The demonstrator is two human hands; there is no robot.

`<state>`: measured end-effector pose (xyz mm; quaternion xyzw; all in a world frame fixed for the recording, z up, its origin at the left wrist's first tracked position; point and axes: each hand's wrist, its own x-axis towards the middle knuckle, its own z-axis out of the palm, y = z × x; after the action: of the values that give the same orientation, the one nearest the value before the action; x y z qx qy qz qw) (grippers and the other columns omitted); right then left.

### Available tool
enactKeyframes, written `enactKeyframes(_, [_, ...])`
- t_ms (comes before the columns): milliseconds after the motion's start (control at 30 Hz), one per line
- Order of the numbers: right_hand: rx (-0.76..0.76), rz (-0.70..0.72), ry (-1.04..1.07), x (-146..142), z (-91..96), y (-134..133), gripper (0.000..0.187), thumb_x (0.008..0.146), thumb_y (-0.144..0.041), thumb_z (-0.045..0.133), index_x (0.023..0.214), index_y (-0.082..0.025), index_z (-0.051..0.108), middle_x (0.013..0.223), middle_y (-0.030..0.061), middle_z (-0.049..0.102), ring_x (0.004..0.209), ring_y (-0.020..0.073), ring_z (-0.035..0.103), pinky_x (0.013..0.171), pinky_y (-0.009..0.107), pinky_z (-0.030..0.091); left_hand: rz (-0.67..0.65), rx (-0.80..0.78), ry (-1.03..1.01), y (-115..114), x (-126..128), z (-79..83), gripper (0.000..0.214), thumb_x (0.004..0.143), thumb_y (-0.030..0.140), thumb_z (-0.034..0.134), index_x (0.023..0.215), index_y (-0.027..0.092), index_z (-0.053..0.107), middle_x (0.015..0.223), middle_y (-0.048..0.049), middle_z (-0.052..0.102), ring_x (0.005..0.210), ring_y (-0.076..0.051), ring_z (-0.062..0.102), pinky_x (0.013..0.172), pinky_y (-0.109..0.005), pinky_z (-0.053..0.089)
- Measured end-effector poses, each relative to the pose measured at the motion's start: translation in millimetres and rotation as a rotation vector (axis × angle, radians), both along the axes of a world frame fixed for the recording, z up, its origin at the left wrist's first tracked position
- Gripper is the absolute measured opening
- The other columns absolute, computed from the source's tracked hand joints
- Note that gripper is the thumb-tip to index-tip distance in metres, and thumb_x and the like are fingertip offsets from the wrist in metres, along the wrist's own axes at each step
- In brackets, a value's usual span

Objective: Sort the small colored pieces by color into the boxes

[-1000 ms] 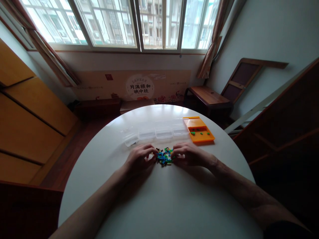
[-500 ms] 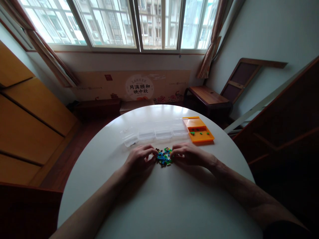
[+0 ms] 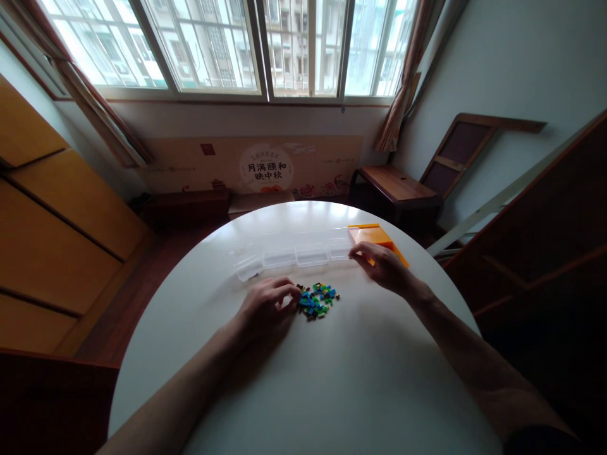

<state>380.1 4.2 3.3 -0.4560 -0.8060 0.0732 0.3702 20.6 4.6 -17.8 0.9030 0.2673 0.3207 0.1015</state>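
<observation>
A round white surface fills most of the view, with a barred window beyond it and tall yellow-brown cabinets off to the left. A wooden chair stands past the far right edge. On the surface, a row of clear plastic compartments runs across the far half, and an orange tray sits at its right end. The right hand reaches across the front of that tray, fingers bent, fingertips beside the rightmost compartment. The left hand rests on the surface, its curled fingertips at the left edge of the pile of small bricks, mainly blue and green, which lies nearer the person than the compartments. At this distance I cannot tell whether either grip is closed on a brick.
</observation>
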Motion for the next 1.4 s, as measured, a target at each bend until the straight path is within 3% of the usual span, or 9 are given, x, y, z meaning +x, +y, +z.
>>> enactKeyframes(167, [-0.002, -0.285, -0.135, 35.1, -9.8, 16.2, 0.01, 0.1, -0.023, 0.064, 0.104, -0.022, 0.072, 0.101, 0.0065, 0.078, 0.074, 0.0211, 0.068, 0.07, 0.033, 0.049, -0.007, -0.02, -0.001, -0.6, -3.1, -2.7, 0.012, 0.101, 0.02, 0.068, 0.096, 0.024, 0.079, 0.097, -0.0016, 0.08, 0.066, -0.011, 0.065, 0.067, -0.023, 0.052])
enactKeyframes(333, [-0.026, -0.347, -0.129, 44.5, -16.1, 21.0, 0.016, 0.097, -0.021, 0.064, 0.109, -0.021, 0.073, 0.103, 0.0072, 0.079, 0.081, 0.0236, 0.071, 0.075, 0.034, 0.05, -0.011, -0.024, 0.0, -1.5, -4.5, -2.0, 0.013, 0.101, 0.019, 0.068, 0.097, 0.024, 0.079, 0.099, -0.0016, 0.08, 0.066, -0.01, 0.065, 0.067, -0.023, 0.052])
enactKeyframes(467, [-0.012, -0.197, -0.065, 35.2, -12.2, 18.9, 0.02, 0.1, -0.014, 0.055, 0.102, -0.022, 0.073, 0.102, 0.0069, 0.079, 0.09, 0.024, 0.072, 0.085, 0.036, 0.053, -0.008, -0.021, -0.005, -1.6, -4.2, -0.7, 0.013, 0.101, 0.018, 0.067, 0.097, 0.024, 0.079, 0.099, -0.0013, 0.08, 0.066, -0.01, 0.064, 0.068, -0.022, 0.053])
enactKeyframes(667, [-0.068, 0.191, -0.119, -0.8, -5.5, -2.2, 0.01, 0.099, -0.018, 0.069, 0.102, -0.024, 0.076, 0.098, 0.004, 0.076, 0.083, 0.0196, 0.067, 0.082, 0.034, 0.054, -0.016, -0.02, -0.009, 0.9, -0.8, -1.4, 0.011, 0.101, 0.019, 0.069, 0.097, 0.024, 0.078, 0.096, -0.0012, 0.079, 0.073, -0.013, 0.07, 0.071, -0.023, 0.054])
enactKeyframes(833, [-0.122, 0.379, -0.141, -27.1, -4.5, -17.8, 0.01, 0.096, -0.019, 0.075, 0.105, -0.024, 0.076, 0.099, 0.0031, 0.075, 0.089, 0.019, 0.067, 0.08, 0.032, 0.052, -0.015, -0.014, -0.01, 3.1, 2.0, -1.8, 0.011, 0.101, 0.019, 0.07, 0.097, 0.024, 0.078, 0.096, -0.0017, 0.08, 0.082, -0.015, 0.074, 0.075, -0.025, 0.055])
enactKeyframes(1100, [-0.108, 0.419, -0.16, -37.2, -7.9, -20.9, 0.009, 0.098, -0.03, 0.08, 0.106, -0.025, 0.078, 0.104, 0.0039, 0.074, 0.092, 0.0197, 0.069, 0.085, 0.033, 0.054, -0.029, -0.022, -0.015, 3.2, 1.8, -0.5, 0.012, 0.1, 0.017, 0.07, 0.101, 0.025, 0.078, 0.099, -0.0009, 0.08, 0.08, -0.014, 0.072, 0.073, -0.025, 0.053])
enactKeyframes(1400, [-0.125, 0.422, -0.123, -39.0, -10.0, -20.9, 0.008, 0.101, -0.019, 0.073, 0.103, -0.024, 0.078, 0.102, 0.0027, 0.073, 0.089, 0.0169, 0.069, 0.084, 0.03, 0.054, -0.019, -0.011, -0.001, 2.8, 3.4, 1.4, 0.011, 0.1, 0.017, 0.07, 0.098, 0.024, 0.078, 0.095, -0.0011, 0.079, 0.077, -0.014, 0.072, 0.072, -0.025, 0.054])
